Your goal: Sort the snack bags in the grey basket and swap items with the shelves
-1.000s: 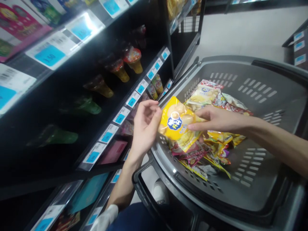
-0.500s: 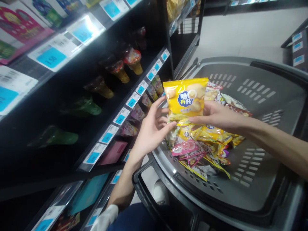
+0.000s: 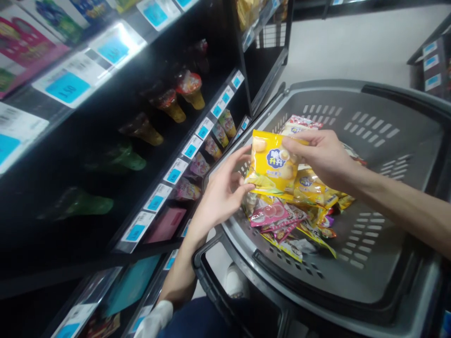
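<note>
Both hands hold a small yellow snack packet [image 3: 269,164], its printed front facing me, above the near left part of a grey shopping basket [image 3: 373,277]. My left hand [image 3: 225,188] pinches its lower left corner, thumb in front and other fingers behind. At its upper right edge, my right hand [image 3: 319,150] grips it with the thumb on the front. Beneath it in the basket lie several more packets: yellow ones [image 3: 310,188], pink ones [image 3: 269,214] and a red and white one [image 3: 303,123] partly behind my right hand.
Dark store shelves [image 3: 116,249] with blue price tags run along the left, holding cone-shaped cups [image 3: 192,89] and small colourful packs [image 3: 199,165]. The basket's black handle [image 3: 211,300] juts out near my legs. Pale floor [image 3: 348,42] shows beyond the basket.
My right hand has shifted from the packet's lower right side up to its top right. The packet has lowered slightly and turned a little; my left hand has stayed at its lower left corner.
</note>
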Motion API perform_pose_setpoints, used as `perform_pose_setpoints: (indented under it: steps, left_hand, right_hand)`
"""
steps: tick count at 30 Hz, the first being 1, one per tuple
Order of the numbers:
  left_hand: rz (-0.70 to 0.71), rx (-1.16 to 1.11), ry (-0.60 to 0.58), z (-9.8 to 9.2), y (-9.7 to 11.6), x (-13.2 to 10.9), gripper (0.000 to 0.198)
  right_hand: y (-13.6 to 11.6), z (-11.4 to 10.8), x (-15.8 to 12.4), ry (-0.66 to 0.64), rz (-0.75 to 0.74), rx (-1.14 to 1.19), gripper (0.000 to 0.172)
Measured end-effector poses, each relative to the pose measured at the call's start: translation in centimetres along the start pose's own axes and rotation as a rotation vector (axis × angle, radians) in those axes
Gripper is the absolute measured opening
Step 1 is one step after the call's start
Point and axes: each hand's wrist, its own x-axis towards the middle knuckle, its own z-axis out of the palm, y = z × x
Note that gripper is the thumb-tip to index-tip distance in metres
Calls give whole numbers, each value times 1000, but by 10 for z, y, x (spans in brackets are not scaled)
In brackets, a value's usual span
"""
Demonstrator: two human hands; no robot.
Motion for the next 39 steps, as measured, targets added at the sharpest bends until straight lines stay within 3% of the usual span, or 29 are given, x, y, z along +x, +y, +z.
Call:
perform_pose_setpoints:
  steps: [11, 39]
  left_hand:
    - [79, 35, -17, 0, 1, 3, 69]
    - [42, 54, -42, -2, 0, 0, 72]
  right_hand:
    - [0, 0, 2, 0, -30, -38, 39]
    - [-9, 0, -3, -29, 23, -79, 45]
